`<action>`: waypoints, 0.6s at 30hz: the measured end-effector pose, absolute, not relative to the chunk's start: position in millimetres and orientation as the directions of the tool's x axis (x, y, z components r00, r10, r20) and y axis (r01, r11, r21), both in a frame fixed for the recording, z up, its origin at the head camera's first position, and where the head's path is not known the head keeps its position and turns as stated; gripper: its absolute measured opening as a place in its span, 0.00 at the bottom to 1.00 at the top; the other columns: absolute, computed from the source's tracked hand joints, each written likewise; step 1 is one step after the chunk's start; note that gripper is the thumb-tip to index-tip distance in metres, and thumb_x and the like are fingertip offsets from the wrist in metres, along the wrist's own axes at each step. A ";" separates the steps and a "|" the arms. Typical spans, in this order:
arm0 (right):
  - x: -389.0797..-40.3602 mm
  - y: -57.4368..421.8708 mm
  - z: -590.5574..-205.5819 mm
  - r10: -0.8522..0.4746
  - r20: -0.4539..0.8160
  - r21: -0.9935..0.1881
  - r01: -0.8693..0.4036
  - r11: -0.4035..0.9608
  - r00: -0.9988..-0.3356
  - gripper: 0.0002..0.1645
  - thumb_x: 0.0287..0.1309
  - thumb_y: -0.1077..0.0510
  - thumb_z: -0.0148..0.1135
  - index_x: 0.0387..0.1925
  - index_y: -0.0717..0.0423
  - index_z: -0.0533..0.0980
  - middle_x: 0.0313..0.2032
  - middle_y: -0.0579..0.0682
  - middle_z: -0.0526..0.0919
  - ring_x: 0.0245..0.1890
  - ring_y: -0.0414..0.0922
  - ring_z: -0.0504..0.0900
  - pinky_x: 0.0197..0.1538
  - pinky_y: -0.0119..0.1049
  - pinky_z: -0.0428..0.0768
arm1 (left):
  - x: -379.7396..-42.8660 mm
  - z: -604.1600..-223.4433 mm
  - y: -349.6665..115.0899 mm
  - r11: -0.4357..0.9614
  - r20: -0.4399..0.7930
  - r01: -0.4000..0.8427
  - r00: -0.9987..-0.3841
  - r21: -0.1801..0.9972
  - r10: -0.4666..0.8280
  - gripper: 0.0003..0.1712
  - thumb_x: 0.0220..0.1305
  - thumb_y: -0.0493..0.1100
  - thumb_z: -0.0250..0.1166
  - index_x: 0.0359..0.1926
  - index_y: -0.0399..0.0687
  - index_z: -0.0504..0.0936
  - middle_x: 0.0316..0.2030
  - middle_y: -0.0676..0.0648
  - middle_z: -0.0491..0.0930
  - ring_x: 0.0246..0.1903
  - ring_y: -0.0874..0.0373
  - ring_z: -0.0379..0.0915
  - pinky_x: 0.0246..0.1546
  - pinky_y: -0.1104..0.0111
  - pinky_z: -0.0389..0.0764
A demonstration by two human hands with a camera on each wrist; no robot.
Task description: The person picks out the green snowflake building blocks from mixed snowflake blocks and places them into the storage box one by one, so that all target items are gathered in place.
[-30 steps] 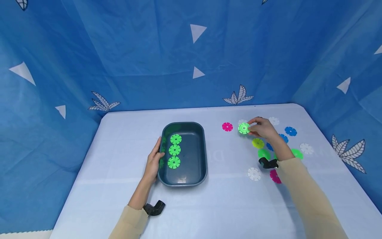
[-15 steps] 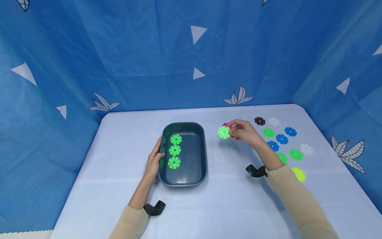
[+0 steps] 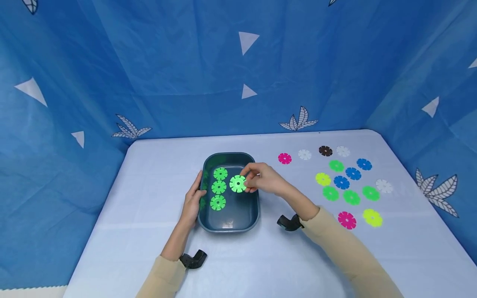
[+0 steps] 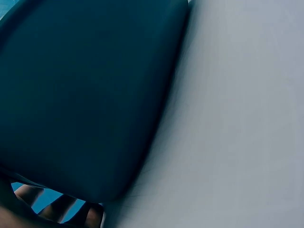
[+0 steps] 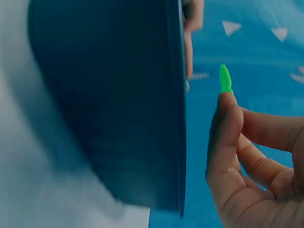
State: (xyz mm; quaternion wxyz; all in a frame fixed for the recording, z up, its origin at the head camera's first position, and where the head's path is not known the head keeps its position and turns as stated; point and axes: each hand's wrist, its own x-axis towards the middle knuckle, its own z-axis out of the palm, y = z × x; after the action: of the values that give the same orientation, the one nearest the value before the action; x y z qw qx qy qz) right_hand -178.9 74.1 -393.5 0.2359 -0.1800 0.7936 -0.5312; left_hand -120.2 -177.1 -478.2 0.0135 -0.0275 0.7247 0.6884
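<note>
My left hand [image 3: 191, 203] grips the left rim of a dark blue-green plastic tray [image 3: 240, 216], thumb over the edge. In the left wrist view the tray's outer wall [image 4: 85, 95] covers much of the frame. Between thumb and fingertips, my right hand [image 3: 265, 181] pinches a green notched snowflake disc [image 3: 234, 181] over the right half of the tray. Edge-on, that disc [image 5: 225, 78] shows above the tray's rim in the right wrist view. Along the left side inside the tray lie three green discs [image 3: 216, 184] in a column.
Right of the tray, several loose discs lie scattered on the white tabletop [image 3: 268, 260]: pink [image 3: 344, 217], white [image 3: 381, 183], brown [image 3: 322, 149], blue [image 3: 338, 179], yellow [image 3: 369, 214] and green [image 3: 367, 190]. Behind and beside the table hangs a blue patterned cloth [image 3: 193, 70].
My right hand has carried the green disc leftward from the scattered discs, past the pink one, to over the tray. The left hand and tray stay in place.
</note>
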 end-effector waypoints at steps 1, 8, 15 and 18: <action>-177.6 68.2 -393.6 -0.558 -0.193 -0.925 -0.041 0.379 -0.807 0.15 0.60 0.69 0.60 0.49 0.65 0.76 0.30 0.56 0.80 0.36 0.63 0.85 0.39 0.44 0.87 | -120.3 -478.1 -177.1 0.051 -0.058 -0.059 -0.998 0.997 -0.021 0.36 0.71 0.35 0.44 0.77 0.58 0.50 0.78 0.54 0.43 0.78 0.56 0.32 0.77 0.53 0.37; -166.1 33.6 -404.0 -0.654 -0.232 -0.887 -0.119 0.446 -0.720 0.11 0.59 0.68 0.62 0.45 0.62 0.77 0.26 0.52 0.81 0.28 0.49 0.87 0.36 0.42 0.87 | -121.1 -477.1 -177.7 0.037 -0.046 -0.047 -0.999 0.998 -0.009 0.36 0.71 0.35 0.44 0.77 0.58 0.50 0.78 0.54 0.43 0.77 0.56 0.33 0.77 0.54 0.37; -155.3 16.8 -423.8 -0.681 -0.316 -0.853 -0.117 0.509 -0.661 0.09 0.55 0.70 0.63 0.39 0.62 0.78 0.21 0.51 0.83 0.22 0.43 0.86 0.30 0.38 0.86 | -120.9 -476.6 -177.7 0.040 -0.051 -0.051 -0.999 0.998 -0.001 0.37 0.71 0.34 0.43 0.78 0.56 0.49 0.78 0.54 0.43 0.77 0.56 0.32 0.77 0.53 0.37; -151.9 13.5 -429.8 -0.686 -0.335 -0.846 -0.114 0.521 -0.645 0.08 0.54 0.71 0.64 0.37 0.63 0.78 0.20 0.51 0.83 0.20 0.43 0.85 0.29 0.38 0.86 | -120.6 -477.0 -178.1 0.038 -0.057 -0.057 -0.998 0.998 -0.001 0.36 0.71 0.35 0.43 0.78 0.56 0.49 0.78 0.54 0.43 0.77 0.56 0.32 0.77 0.54 0.37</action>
State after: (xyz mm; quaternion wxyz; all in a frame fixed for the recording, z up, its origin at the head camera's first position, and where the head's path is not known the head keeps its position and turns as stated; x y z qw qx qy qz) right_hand -151.9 13.5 -429.8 0.3395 -0.2491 0.8032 -0.4214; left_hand -120.6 -178.1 -477.0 0.0203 -0.0202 0.7203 0.6931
